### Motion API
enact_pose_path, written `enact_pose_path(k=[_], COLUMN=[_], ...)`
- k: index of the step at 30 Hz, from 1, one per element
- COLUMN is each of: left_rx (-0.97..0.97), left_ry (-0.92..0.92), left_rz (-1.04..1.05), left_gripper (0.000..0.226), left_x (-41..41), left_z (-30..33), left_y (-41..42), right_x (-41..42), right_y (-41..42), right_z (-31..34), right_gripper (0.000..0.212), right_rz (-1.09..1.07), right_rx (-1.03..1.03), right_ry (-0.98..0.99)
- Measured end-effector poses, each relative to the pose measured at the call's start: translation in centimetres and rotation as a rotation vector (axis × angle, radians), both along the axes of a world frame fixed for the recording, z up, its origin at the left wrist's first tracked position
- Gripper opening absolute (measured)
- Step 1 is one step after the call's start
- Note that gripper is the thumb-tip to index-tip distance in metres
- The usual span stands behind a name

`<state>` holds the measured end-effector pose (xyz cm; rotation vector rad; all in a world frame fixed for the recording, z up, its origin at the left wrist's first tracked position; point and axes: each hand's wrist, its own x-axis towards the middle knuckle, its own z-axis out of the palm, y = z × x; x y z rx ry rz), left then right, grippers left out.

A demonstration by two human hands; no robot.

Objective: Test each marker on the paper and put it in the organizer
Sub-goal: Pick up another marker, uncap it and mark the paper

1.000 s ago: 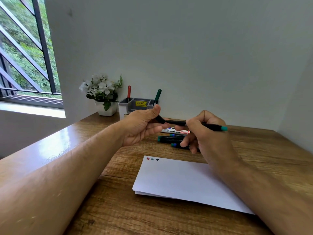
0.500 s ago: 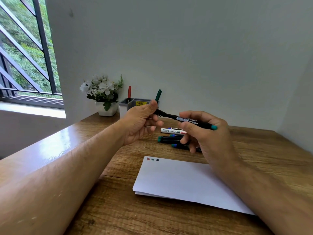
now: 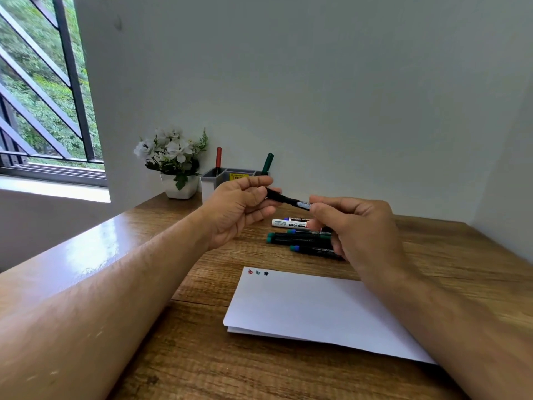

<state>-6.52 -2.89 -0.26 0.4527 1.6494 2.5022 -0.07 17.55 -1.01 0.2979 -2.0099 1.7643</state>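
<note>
Both hands hold one black marker [image 3: 284, 198] in the air above the table. My left hand [image 3: 240, 209] pinches its left end and my right hand [image 3: 357, 226] grips its right end. Under the hands several markers lie on the table: a white whiteboard marker [image 3: 290, 223] and black ones with green [image 3: 297, 238] and blue [image 3: 311, 250] caps. White paper [image 3: 314, 310] lies in front, with three small test marks [image 3: 257, 272] at its top left corner. The grey organizer [image 3: 230, 176] stands by the wall, holding a red marker [image 3: 218, 157] and a green marker [image 3: 268, 163].
A white pot of white flowers [image 3: 176, 166] stands left of the organizer. A barred window [image 3: 43, 90] is at the far left. The wooden table [image 3: 202, 356] meets walls at the back and on the right.
Both hands have lifted the black marker up and toward the organizer. My right hand has slid over the marker's teal end, which is now hidden.
</note>
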Motion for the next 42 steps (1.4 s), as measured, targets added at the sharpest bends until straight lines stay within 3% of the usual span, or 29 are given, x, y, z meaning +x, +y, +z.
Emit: enact_pose_path(k=[5, 13, 27, 33, 39, 42], left_rx=[0.018, -0.035, -0.020, 0.006, -0.001, -0.090], left_ry=[0.003, 0.048, 0.036, 0.017, -0.008, 0.045], left_rz=[-0.078, -0.067, -0.066, -0.166, -0.022, 0.118], left_gripper=[0.021, 0.024, 0.016, 0.045, 0.048, 0.048], left_x=[0.2, 0.3, 1.1, 1.8, 1.2, 0.6], left_z=[0.1, 0.1, -0.1, -0.7, -1.0, -0.9], left_y=[0.1, 0.2, 1.2, 2.5, 2.8, 2.1], right_x=[-0.2, -0.4, -0.9, -0.9, -0.8, -1.0], right_y=[-0.1, -0.2, 0.2, -0.3, -0.8, -1.1], right_z=[-0.2, -1.2, -1.5, -1.6, -1.6, -1.8], right_gripper=[0.011, 0.006, 0.006, 0.011, 0.012, 0.024], right_rz=[-0.012, 0.113, 0.113, 0.057, 0.114, 0.091], right_rx=[-0.005, -0.099, -0.128, -0.053, -0.004, 0.019], right_ry=[0.019, -0.009, -0.011, -0.008, -0.078, -0.155])
